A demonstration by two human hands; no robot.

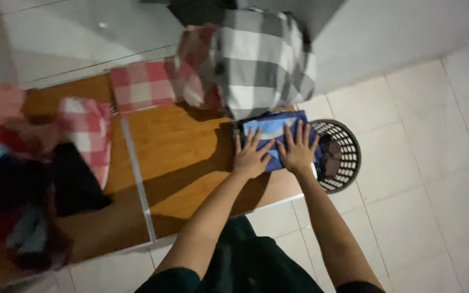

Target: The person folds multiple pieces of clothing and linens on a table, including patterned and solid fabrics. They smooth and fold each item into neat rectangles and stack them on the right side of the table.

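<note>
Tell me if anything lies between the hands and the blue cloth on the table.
Nothing visible does. The left hand and right hand lie flat, fingers spread, directly on the blue cloth. The checked pile sits behind it.

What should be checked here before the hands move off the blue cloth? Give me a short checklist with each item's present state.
1. Left hand flat on the blue cloth: ok.
2. Right hand flat on the same cloth, fingers spread: ok.
3. Cloth fully on the wooden table: not ok; its right edge reaches the table end over the basket.
4. Cloth folded neatly: cannot tell; the hands cover much of it.
5. Grey checked pile apart from the blue cloth: not ok; it overlaps the cloth's far edge.
6. Basket contents: cannot tell; only something dark shows inside.
</note>
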